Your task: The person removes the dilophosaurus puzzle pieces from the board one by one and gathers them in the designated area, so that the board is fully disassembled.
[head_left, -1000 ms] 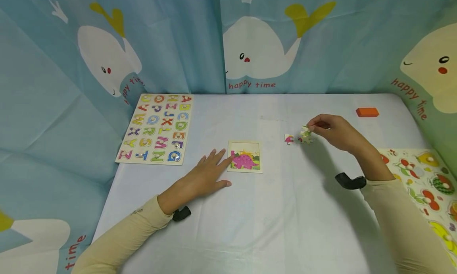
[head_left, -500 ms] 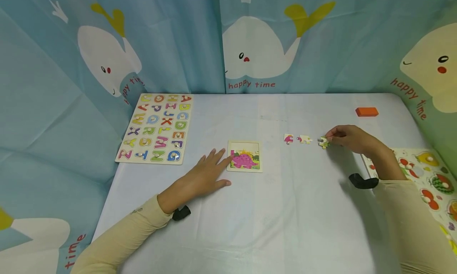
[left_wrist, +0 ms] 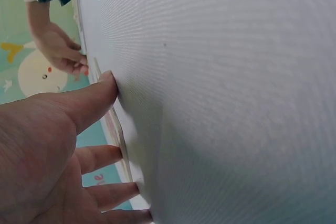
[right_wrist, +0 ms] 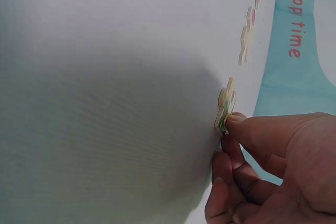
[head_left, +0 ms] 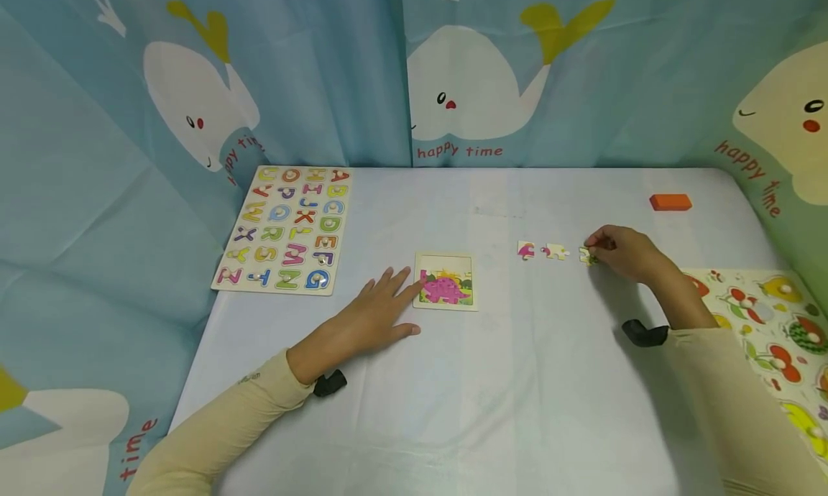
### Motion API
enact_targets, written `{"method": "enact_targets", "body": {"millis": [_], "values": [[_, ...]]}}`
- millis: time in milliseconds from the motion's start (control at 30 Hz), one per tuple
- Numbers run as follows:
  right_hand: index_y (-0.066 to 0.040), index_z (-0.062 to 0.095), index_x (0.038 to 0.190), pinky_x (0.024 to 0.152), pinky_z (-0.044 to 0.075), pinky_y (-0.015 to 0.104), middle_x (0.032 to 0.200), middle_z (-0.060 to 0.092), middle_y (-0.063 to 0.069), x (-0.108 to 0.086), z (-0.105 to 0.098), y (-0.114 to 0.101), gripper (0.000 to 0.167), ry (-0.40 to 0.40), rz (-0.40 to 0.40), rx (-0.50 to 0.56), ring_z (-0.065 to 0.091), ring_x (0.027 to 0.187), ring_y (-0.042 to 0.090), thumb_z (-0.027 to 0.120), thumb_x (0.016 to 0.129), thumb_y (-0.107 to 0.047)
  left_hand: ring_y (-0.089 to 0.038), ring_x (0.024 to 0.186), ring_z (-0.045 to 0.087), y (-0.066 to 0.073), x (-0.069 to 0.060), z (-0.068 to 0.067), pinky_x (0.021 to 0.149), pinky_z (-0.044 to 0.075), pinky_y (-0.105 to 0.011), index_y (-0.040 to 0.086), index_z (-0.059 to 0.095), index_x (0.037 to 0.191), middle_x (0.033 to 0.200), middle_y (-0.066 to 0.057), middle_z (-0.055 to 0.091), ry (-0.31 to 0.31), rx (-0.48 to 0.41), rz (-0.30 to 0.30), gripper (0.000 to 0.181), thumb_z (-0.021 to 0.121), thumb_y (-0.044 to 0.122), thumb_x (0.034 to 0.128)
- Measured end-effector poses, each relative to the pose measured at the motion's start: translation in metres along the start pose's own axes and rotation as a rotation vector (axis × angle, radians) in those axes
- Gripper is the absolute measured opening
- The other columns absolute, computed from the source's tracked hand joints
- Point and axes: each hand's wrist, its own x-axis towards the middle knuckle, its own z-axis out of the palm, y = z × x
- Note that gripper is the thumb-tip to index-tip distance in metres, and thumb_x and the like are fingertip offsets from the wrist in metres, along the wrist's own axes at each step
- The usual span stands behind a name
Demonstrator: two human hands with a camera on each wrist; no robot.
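Observation:
My left hand (head_left: 369, 322) lies with fingers spread on the table, its index finger touching the left edge of a small dinosaur jigsaw puzzle (head_left: 446, 306). A pink dinosaur fills the lower part of its frame, while the upper strip shows bare wood. Farther right, my right hand (head_left: 626, 253) pinches a green-and-white jigsaw piece (right_wrist: 227, 109) between thumb and fingers, at the table surface. Two loose pieces lie to its left in a row: a pale jigsaw piece (head_left: 555, 251) and a pink-and-white jigsaw piece (head_left: 526, 250).
An alphabet puzzle board (head_left: 282, 230) lies at the back left. An orange block (head_left: 670, 202) sits at the back right. Partly under my right forearm is a fruit puzzle board (head_left: 770, 316). Whale-printed curtains (head_left: 323, 72) enclose the table's back and sides.
My right hand has moved right with the green-and-white jigsaw piece, away from the pale piece, which now lies separate on the table. The left hand has stayed in place.

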Motion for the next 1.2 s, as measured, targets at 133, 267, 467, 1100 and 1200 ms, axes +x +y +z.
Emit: {"method": "enact_targets", "body": {"millis": [133,267,467,1100,1200], "values": [[0.009,0.059,0.121,0.082,0.045,0.047,0.108,0.058,0.026,0.0,0.002,-0.005,0.021,0.014,0.003,-0.01,0.051,0.1,0.038,0.056,0.107,-0.007,-0.043,0.162,0.013,0.0,0.0,-0.001,0.128,0.019,-0.063,0.016,0.029,0.168,0.176,-0.016,0.017,0.001,-0.009,-0.004,0.081,0.067,0.047,0.1028],[0.009,0.057,0.125,0.083,0.046,0.048,0.111,0.057,0.027,0.001,0.003,-0.009,0.024,0.034,-0.002,-0.013,0.05,0.101,0.04,0.055,0.107,-0.007,-0.043,0.162,0.012,0.0,0.0,0.0,0.128,0.018,-0.062,0.017,0.029,0.169,0.176,-0.015,0.017,-0.002,-0.01,-0.007,0.081,0.067,0.047,0.1029],[0.009,0.057,0.131,0.085,0.048,0.049,0.118,0.06,0.031,0.001,0.007,-0.035,0.029,0.093,-0.075,0.029,0.055,0.107,0.043,0.054,0.107,-0.008,-0.043,0.162,0.012,-0.001,0.001,0.0,0.128,0.018,-0.062,0.018,0.029,0.169,0.176,-0.015,0.017,-0.004,-0.008,-0.01,0.082,0.067,0.047,0.1028],[0.004,0.064,0.126,0.082,0.055,0.04,0.099,0.069,0.014,0.013,0.09,-0.171,0.025,-0.021,-0.374,0.057,0.062,0.091,0.027,0.065,0.102,-0.005,-0.042,0.162,0.013,0.001,0.0,-0.001,0.127,0.02,-0.063,0.017,0.03,0.168,0.176,-0.015,0.017,-0.002,0.006,0.0,0.08,0.066,0.047,0.1031],[0.003,0.065,0.126,0.079,0.054,0.035,0.093,0.067,0.01,0.014,0.104,-0.183,0.027,-0.067,-0.388,0.057,0.059,0.085,0.023,0.068,0.101,-0.008,-0.042,0.162,0.014,0.0,0.0,-0.001,0.127,0.021,-0.063,0.017,0.031,0.168,0.176,-0.015,0.018,0.0,0.01,0.002,0.08,0.066,0.048,0.1032]]}}
